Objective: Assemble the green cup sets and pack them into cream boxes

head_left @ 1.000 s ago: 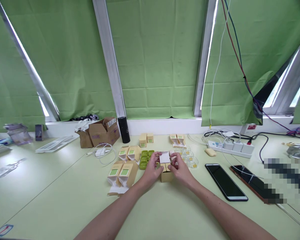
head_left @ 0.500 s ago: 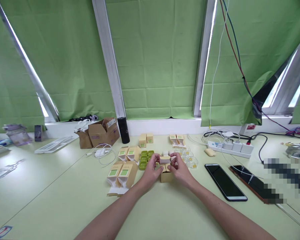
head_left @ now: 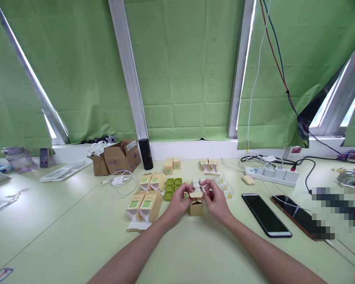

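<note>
A small brown cardboard box stands upright in front of me on the table, its top flap raised and a dark gap showing under it. My left hand is closed at the box's left side, fingertips on the flap's edge. Over at the right, my right hand has its fingers bent and pinched by the flap's other end. Just behind the box are several white round pieces, partly hidden by my fingers. Green square cups sit beyond my left hand, and clear cups with yellowish centres beyond my right.
Open paired cartons with green labels lie at left; more small boxes stand farther back. A black bottle and a brown carton are by the wall. Two phones and a power strip lie at right.
The box's top flap has tipped and now stands over a visible opening. My right hand has shifted slightly to the right, its thumb off the box top. The left hand has barely moved.
</note>
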Tool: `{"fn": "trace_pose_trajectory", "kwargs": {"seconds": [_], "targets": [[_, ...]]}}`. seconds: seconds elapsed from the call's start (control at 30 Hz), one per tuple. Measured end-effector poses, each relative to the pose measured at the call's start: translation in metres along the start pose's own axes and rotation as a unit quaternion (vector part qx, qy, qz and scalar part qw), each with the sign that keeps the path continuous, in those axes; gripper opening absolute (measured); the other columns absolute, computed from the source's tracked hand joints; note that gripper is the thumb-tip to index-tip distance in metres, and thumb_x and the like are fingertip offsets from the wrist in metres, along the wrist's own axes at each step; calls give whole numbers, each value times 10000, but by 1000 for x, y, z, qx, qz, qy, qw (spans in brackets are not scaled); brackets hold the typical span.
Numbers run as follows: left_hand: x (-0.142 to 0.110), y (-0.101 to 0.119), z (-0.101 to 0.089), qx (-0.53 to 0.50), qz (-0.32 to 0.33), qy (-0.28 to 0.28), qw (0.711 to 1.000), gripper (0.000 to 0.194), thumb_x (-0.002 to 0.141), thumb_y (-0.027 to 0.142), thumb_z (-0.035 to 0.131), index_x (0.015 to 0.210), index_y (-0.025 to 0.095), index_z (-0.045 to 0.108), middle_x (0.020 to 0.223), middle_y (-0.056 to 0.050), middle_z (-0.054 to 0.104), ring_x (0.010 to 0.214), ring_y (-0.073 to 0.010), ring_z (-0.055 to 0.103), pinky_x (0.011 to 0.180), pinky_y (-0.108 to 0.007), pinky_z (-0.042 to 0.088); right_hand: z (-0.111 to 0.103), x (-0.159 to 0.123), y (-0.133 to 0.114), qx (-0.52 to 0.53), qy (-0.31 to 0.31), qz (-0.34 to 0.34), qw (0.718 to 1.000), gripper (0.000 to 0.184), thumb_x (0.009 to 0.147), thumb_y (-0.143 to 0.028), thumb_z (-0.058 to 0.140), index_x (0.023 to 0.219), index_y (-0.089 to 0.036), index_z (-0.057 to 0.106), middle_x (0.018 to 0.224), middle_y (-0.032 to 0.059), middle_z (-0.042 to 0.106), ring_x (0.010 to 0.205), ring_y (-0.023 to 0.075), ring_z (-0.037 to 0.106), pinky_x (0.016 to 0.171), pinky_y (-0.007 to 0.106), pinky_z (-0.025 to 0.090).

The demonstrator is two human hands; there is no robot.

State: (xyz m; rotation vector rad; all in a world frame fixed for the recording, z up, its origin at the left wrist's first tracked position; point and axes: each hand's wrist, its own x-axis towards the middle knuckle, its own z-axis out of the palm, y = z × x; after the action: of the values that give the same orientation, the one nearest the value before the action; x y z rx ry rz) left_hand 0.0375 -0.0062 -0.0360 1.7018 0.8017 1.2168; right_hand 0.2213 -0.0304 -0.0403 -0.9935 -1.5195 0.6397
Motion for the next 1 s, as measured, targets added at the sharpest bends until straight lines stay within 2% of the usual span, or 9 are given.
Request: {"fn": "trace_pose_trajectory", "kwargs": {"seconds": [0.1, 0.2, 0.33, 0.4, 0.5, 0.6, 0.73, 0.87, 1.0], "targets": [[1, -2, -1, 8, 8, -1, 1000, 144, 797, 144, 670, 886, 209, 577, 1103, -73, 702, 1114, -255, 621, 945, -351, 441, -6, -2, -5, -23, 6, -55, 998, 140, 917, -299, 574, 1047, -249, 585, 697, -50, 416, 599, 162, 422, 577, 292, 330], [0, -1, -2, 18, 10, 0, 1000, 130, 819, 189, 692, 873, 213, 576, 1104, -70, 699, 1100, -254, 620, 946, -348, 441, -10, -2, -5, -64, -7, -103, 993, 111, 907, -303, 598, 1003, -253, 622, 708, -30, 463, 614, 173, 434, 583, 304, 333], [-1, 5, -3, 33, 20, -10, 999, 117, 846, 223, 686, 885, 222, 576, 1127, -77, 691, 1125, -269, 613, 973, -365, 446, -11, -3, -3, -110, -20, -131, 985, 74, 880, -266, 612, 951, -257, 634, 720, -16, 494, 624, 182, 454, 597, 312, 333], [-3, 11, -6, 66, 51, -7, 996, 70, 874, 218, 649, 910, 228, 589, 1150, -83, 679, 1141, -275, 602, 991, -379, 440, -11, -3, -2, -123, -25, -138, 983, 52, 877, -249, 613, 924, -259, 633, 716, -13, 493, 630, 186, 464, 604, 315, 328], [-4, 21, -13, 155, 130, 12, 979, 22, 912, 231, 594, 919, 236, 615, 1060, -87, 669, 1079, -287, 591, 973, -406, 428, -12, -2, -3, -126, -27, -148, 981, 40, 869, -224, 620, 886, -260, 625, 709, -14, 497, 629, 188, 468, 608, 314, 318], [-4, 30, -21, 241, 184, 8, 953, 82, 934, 245, 569, 872, 239, 622, 886, -73, 653, 917, -278, 570, 897, -413, 403, -12, -2, -4, -124, -29, -161, 979, 49, 871, -209, 619, 874, -258, 616, 703, -17, 490, 627, 187, 464, 607, 310, 310], [-6, 33, -26, 284, 194, -22, 939, 77, 911, 268, 630, 846, 245, 663, 765, -55, 638, 785, -259, 532, 825, -411, 368, -14, -2, -3, -136, -39, -160, 977, 29, 885, -230, 613, 880, -259, 611, 705, -15, 489, 623, 189, 469, 609, 311, 307], [-7, 27, -27, 298, 194, -42, 934, 52, 885, 269, 668, 912, 249, 708, 727, -44, 638, 725, -247, 536, 800, -405, 350, -16, -2, -1, -163, -56, -169, 970, 35, 898, -234, 591, 915, -257, 609, 721, -10, 514, 623, 187, 490, 613, 315, 319], [-7, 23, -28, 355, 234, -68, 902, 80, 895, 208, 626, 926, 241, 692, 715, -39, 646, 683, -228, 547, 772, -396, 346, -18, -3, 2, -179, -66, -190, 963, 58, 886, -210, 592, 921, -254, 606, 740, -1, 556, 634, 185, 515, 614, 310, 332]]}}
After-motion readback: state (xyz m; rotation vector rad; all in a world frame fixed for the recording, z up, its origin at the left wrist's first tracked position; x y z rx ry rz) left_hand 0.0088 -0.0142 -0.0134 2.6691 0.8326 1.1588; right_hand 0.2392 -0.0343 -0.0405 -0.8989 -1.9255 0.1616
